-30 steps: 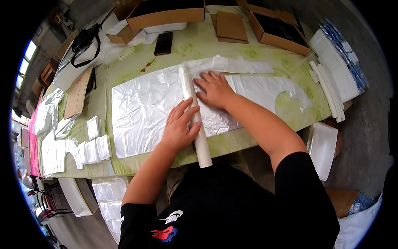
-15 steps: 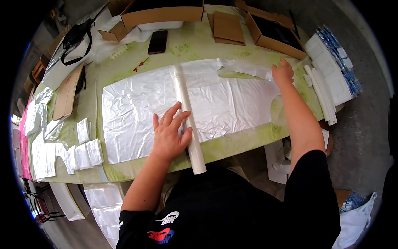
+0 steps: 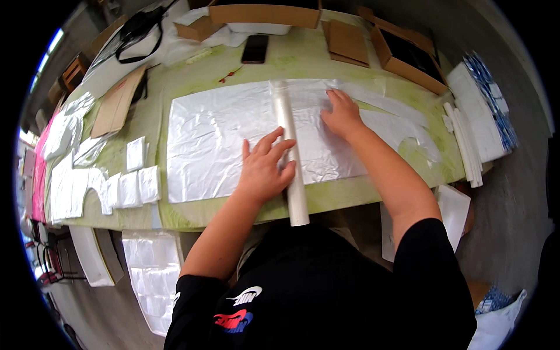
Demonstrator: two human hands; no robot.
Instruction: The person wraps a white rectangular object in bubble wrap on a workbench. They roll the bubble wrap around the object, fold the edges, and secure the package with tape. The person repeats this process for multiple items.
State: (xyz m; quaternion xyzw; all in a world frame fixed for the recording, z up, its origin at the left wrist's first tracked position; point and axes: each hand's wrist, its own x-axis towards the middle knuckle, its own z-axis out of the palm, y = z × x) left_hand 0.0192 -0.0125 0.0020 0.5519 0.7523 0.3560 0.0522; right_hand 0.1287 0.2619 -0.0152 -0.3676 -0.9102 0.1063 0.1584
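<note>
A thin translucent plastic apron (image 3: 216,140) lies spread on the table, with cut-out curves at its right end. Across its middle rests a long whitish tube (image 3: 298,192), its near end jutting past the table edge. My left hand (image 3: 265,169) lies on the tube with fingers spread, touching its left side and top. Right of the tube, my right hand (image 3: 341,114) is over the apron's far part, fingers apart and nothing visible in them. The palm side of both hands is hidden.
Folded white plastic packets (image 3: 134,186) lie at the left, near a cardboard piece (image 3: 119,102). A phone (image 3: 255,49) and open cardboard boxes (image 3: 408,61) stand along the back. More white tubes (image 3: 465,146) are at the right edge, beside a white foam box (image 3: 478,111).
My right hand has moved left from the apron's right end to near the tube. My left hand stays on the tube. The whole view has shifted.
</note>
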